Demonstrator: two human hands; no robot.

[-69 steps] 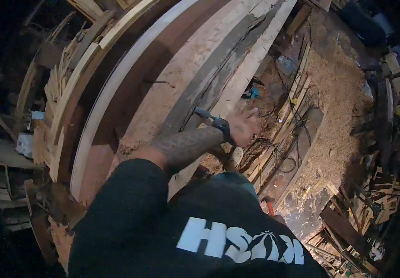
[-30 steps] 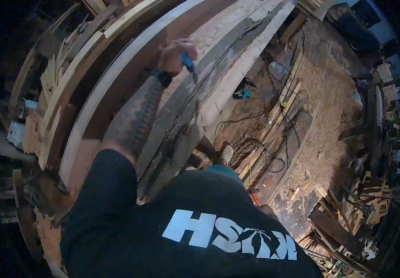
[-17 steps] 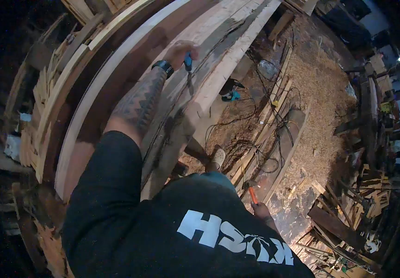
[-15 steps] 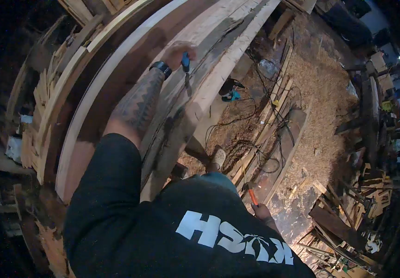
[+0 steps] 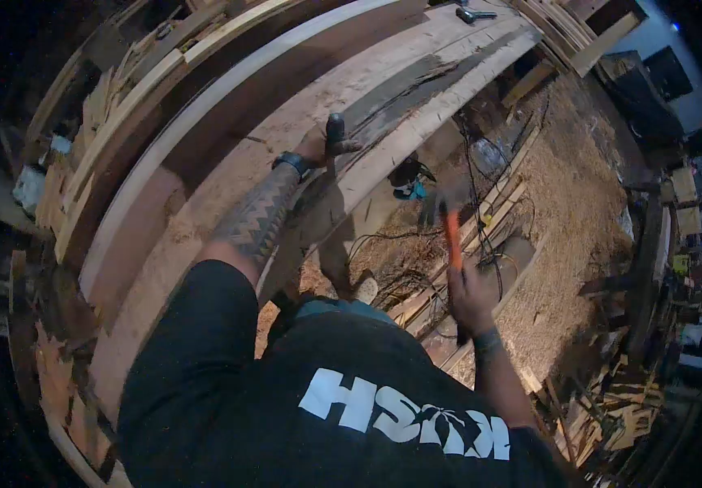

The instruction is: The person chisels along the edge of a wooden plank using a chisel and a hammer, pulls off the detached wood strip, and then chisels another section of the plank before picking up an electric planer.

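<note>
My left hand (image 5: 315,148) is closed around a chisel (image 5: 335,128), its dark handle end pointing up. The chisel stands over the long, thick wooden plank (image 5: 416,134) near a dark, rough strip in the wood; its blade tip is hidden by my hand. My right hand (image 5: 471,299) is wrapped around the orange handle of a hammer (image 5: 453,236). The hammer's head is raised and blurred by motion, off the plank's right side and apart from the chisel.
A dark tool (image 5: 475,15) lies at the plank's far end. Beyond the near edge sits a teal-and-black power tool (image 5: 409,180), with cords over loose boards. Wood shavings (image 5: 575,220) cover the floor. Scrap wood (image 5: 623,415) is piled at lower right; curved timber (image 5: 131,211) stands at left.
My right hand has lifted the hammer up and forward from low beside my body. My left hand has shifted slightly down with the chisel, which now stands more upright. The view has turned slightly.
</note>
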